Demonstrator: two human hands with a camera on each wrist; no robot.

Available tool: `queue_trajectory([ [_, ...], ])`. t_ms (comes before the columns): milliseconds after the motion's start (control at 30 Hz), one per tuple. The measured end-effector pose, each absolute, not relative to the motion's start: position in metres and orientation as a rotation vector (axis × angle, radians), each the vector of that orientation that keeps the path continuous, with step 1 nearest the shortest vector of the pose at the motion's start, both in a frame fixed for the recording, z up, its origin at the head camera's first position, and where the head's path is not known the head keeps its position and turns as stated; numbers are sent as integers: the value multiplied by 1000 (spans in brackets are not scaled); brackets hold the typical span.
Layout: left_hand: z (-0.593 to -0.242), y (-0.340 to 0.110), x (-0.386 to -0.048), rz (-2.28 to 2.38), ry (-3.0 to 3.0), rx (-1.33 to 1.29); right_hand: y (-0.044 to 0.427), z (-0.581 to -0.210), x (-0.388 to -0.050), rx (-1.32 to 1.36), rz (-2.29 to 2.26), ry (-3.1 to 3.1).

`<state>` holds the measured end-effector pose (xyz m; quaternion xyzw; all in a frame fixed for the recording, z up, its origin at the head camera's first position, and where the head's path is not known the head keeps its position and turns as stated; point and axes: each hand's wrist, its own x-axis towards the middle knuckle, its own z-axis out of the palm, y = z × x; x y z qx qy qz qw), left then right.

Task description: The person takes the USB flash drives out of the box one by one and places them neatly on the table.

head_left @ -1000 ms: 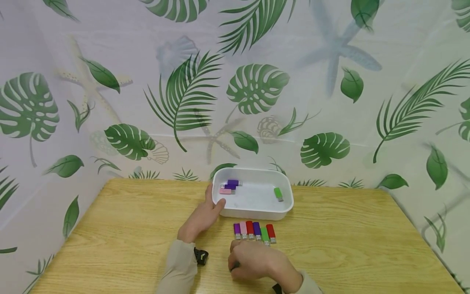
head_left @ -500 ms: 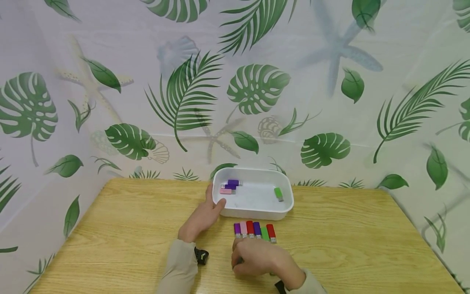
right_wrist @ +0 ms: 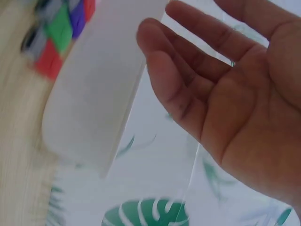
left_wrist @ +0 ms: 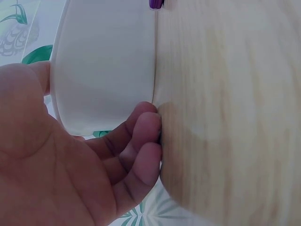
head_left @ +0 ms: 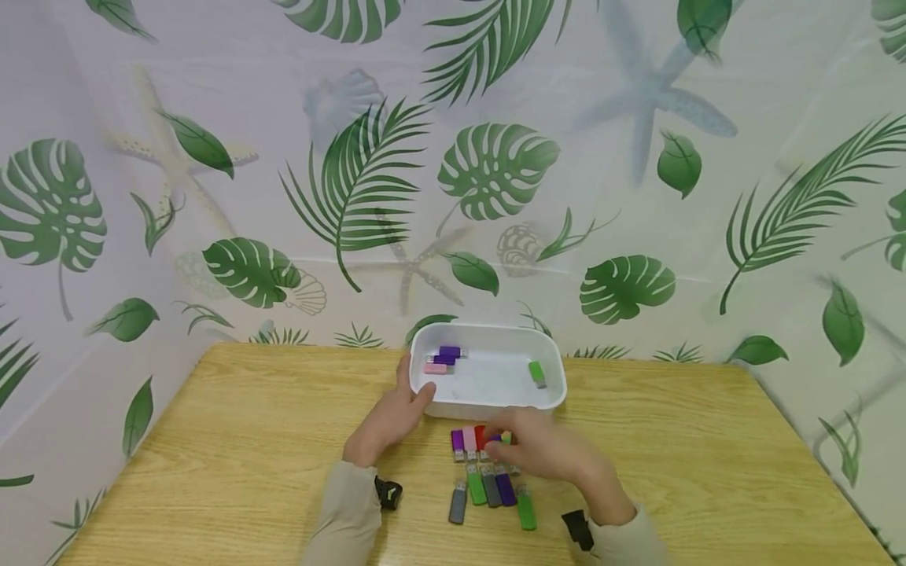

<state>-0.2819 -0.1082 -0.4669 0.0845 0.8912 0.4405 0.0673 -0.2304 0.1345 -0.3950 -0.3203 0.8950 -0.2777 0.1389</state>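
My left hand [head_left: 388,420] grips the left end of a white plastic tray [head_left: 460,409]. In the left wrist view its fingertips [left_wrist: 146,162] curl against the tray's lower side. Just in front of the tray, my right hand [head_left: 552,450] hovers over a row of USB sticks, partly hiding it; a purple stick [head_left: 457,442] and a pink stick [head_left: 469,440] show there. The right wrist view finds that palm [right_wrist: 254,108] bare, fingers relaxed. A nearer group includes a grey stick [head_left: 458,503], a green stick [head_left: 526,509] and a dark purple stick [head_left: 506,489].
Inside the tray lie two purple sticks and a pink stick [head_left: 435,369] on the left, and a green stick [head_left: 536,373] on the right. The wooden table [head_left: 694,456] meets a leaf-patterned cloth [head_left: 495,169] behind the tray.
My right hand has moved up and to the right, off the nearer group of USB sticks, which now shows. It now covers part of the far row. The left hand and tray have stayed put.
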Motion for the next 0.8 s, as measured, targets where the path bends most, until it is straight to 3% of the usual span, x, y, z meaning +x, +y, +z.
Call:
queue_trajectory([
  [200,-467,-108,-281,1333,2692,269,146,-390,-233,-760,-765,2689],
  [533,-465,-109,-282,1342,2688,257,84,-399,-198,-984,-353,2465],
  [800,-465,-108,-280,1336,2691,255,75,-408,-188,-1030,-256,2410],
])
